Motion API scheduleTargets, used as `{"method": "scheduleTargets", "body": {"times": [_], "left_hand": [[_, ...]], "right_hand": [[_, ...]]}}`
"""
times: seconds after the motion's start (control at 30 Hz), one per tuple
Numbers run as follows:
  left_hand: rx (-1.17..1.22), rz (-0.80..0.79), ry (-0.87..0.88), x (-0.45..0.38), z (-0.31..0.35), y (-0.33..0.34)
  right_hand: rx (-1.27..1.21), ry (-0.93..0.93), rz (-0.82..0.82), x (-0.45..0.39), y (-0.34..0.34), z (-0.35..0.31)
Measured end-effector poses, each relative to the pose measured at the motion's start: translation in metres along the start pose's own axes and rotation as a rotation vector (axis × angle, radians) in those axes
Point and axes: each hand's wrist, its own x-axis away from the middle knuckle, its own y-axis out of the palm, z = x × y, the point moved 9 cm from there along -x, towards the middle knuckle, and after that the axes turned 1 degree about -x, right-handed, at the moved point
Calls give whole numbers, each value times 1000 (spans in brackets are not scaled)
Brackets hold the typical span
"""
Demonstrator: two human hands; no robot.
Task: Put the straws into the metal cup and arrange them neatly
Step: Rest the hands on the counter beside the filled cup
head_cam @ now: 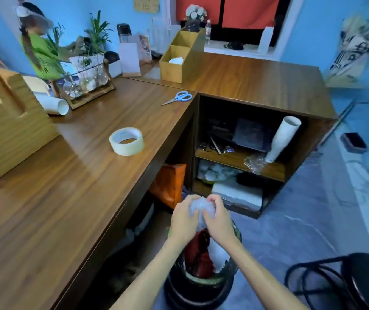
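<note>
Both my hands hold a crumpled wad of clear plastic wrap (202, 208) just above a black waste bin (199, 289) on the floor. My left hand (184, 220) grips the wad from the left. My right hand (218, 217) pinches it from the right, thumb and fingers curled over its top. The bin holds red and white rubbish. No straws and no metal cup show in the view.
A long wooden counter (67, 186) runs along the left, bearing a tape roll (126, 141), blue scissors (179, 97), a wooden box (11, 121) and plants. An open shelf unit (246, 157) stands ahead. A black stool (362, 280) is at the lower right.
</note>
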Motion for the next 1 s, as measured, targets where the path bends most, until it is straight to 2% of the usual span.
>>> {"method": "scheduleTargets", "body": {"times": [0.17, 0.3, 0.43, 0.5, 0.6, 0.77, 1.0], "left_hand": [[-312, -36, -121, -7, -45, 48], [-208, -109, -162, -3, -71, 75], [-224, -143, -235, 10, -91, 89], [-274, -168, -236, 15, -100, 98], [-425, -178, -205, 20, -108, 105], [-542, -181, -151, 17, -109, 118], [-627, -437, -264, 37, -137, 137]], "right_hand": [[123, -13, -48, -9, 21, 61], [190, 40, -77, -8, 32, 101], [266, 111, -120, -5, 45, 131], [316, 131, -170, 1, 52, 140], [507, 59, -283, 6, 67, 146], [807, -21, -302, 1, 74, 146], [963, 57, -539, 13, 95, 169]]}}
